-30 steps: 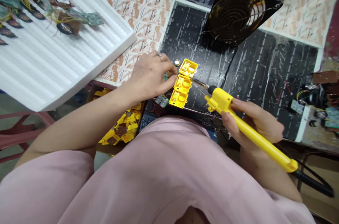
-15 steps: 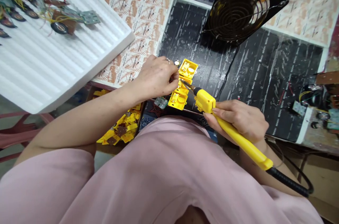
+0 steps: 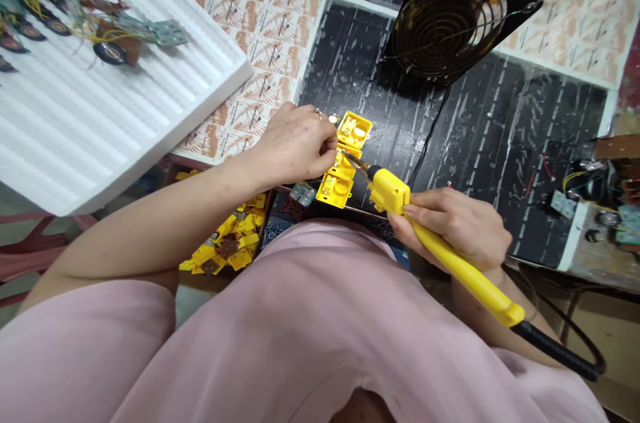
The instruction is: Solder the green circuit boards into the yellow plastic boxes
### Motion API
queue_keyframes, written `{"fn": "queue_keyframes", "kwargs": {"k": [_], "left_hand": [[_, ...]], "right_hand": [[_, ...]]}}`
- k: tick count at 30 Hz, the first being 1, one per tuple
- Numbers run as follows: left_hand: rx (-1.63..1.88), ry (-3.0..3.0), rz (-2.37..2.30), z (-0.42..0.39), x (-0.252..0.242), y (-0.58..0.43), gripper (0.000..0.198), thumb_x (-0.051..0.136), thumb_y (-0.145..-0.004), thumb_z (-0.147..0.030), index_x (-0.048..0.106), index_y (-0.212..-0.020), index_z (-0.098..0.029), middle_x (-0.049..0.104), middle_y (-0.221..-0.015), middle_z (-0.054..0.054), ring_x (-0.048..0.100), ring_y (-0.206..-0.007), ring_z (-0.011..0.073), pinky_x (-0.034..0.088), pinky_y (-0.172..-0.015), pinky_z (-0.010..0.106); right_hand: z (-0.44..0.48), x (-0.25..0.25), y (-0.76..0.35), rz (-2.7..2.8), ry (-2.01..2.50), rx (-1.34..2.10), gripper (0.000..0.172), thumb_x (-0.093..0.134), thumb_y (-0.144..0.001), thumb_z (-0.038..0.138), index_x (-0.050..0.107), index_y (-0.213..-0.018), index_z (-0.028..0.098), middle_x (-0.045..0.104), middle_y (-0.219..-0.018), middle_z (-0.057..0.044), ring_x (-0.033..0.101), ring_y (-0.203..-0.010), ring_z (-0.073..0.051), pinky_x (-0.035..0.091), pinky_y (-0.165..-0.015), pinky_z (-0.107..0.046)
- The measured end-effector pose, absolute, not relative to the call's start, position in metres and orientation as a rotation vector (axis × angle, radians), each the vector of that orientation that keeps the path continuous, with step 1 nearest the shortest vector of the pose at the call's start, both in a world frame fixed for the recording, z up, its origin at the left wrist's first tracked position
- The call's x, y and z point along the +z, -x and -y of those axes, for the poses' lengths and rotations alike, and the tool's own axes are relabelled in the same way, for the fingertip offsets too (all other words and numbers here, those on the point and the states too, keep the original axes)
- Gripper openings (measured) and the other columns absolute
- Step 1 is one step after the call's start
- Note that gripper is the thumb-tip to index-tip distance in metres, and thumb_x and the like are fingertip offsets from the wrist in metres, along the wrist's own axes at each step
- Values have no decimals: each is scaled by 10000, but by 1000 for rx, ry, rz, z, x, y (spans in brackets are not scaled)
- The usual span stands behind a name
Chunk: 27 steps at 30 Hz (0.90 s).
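My right hand (image 3: 457, 226) is wrapped round the yellow handle of a soldering iron (image 3: 393, 189). Its dark tip reaches into the middle one of several small yellow plastic housings (image 3: 355, 129), which lie in a row near the table's front edge. From the other side my left hand (image 3: 303, 143) is closed in a pinch beside that middle housing; whatever its fingertips hold is hidden. A small round part (image 3: 333, 119) lies just beyond the left fingers. Below the left hand, a little green circuit board (image 3: 303, 194) sits by the edge.
A black fan (image 3: 445, 29) with a wire guard stands at the back, its cord trailing forward. On the left, a white foam board (image 3: 150, 116) carries circuit boards with wires and round speakers. A box of yellow parts (image 3: 230, 243) sits below the table. More wired boards (image 3: 565, 203) lie right.
My right hand and the soldering iron's handle have shifted slightly right, while the tip stays at the middle housing. My left hand keeps its pinch in nearly the same place.
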State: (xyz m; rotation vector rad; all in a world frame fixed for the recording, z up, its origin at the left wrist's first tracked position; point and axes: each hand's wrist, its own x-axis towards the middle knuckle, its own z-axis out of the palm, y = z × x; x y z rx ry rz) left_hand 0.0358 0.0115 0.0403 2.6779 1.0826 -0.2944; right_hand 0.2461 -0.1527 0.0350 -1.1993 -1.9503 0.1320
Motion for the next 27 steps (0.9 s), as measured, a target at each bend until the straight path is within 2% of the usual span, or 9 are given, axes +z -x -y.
{"fn": "queue_keyframes", "kwargs": {"k": [9,11,16,21,24,27], "left_hand": [[-317,-2680,-1073,-13,41,-37,275,500,-874,-305,745,-879,-179,730,-903,51,684,-1008,273,479,-934,393],[-338,-2676,-1082,-13,41,-37,266,507,-863,-297,745,-888,-181,736,-916,50,685,-1015,274,481,-931,388],[-326,-2661,-1066,-13,41,-35,265,499,-856,-283,742,-884,-183,738,-916,53,693,-997,272,487,-915,380],[-241,-2664,-1022,-15,36,-36,255,498,-866,-294,728,-873,-184,727,-872,48,691,-993,266,499,-937,389],[-120,-2647,-1075,-14,39,-25,263,521,-916,-324,707,-1029,-177,732,-988,64,678,-1084,286,496,-1008,433],[85,-2641,-1097,-2,42,5,359,549,-966,-378,619,-1256,-178,681,-1275,102,612,-1263,295,447,-1126,470]], "right_hand": [[155,28,-253,1788,1246,24,212,846,-823,170,679,-939,230,752,-800,22,721,-646,-137,582,-535,-221],[155,26,-252,1758,1290,10,238,838,-835,188,696,-1017,242,766,-837,21,731,-666,-146,600,-567,-237],[159,25,-251,1732,1422,-91,462,825,-865,280,672,-1301,281,785,-937,18,738,-700,-157,613,-622,-260],[155,24,-245,1680,1414,-152,462,800,-885,295,671,-1329,290,779,-935,24,733,-710,-157,593,-625,-255],[151,19,-244,1639,1432,-210,402,774,-903,295,683,-1294,287,780,-925,26,725,-690,-154,576,-598,-252],[151,11,-252,1636,1443,-275,361,768,-902,308,695,-1254,277,776,-899,28,714,-667,-150,557,-584,-249]]}}
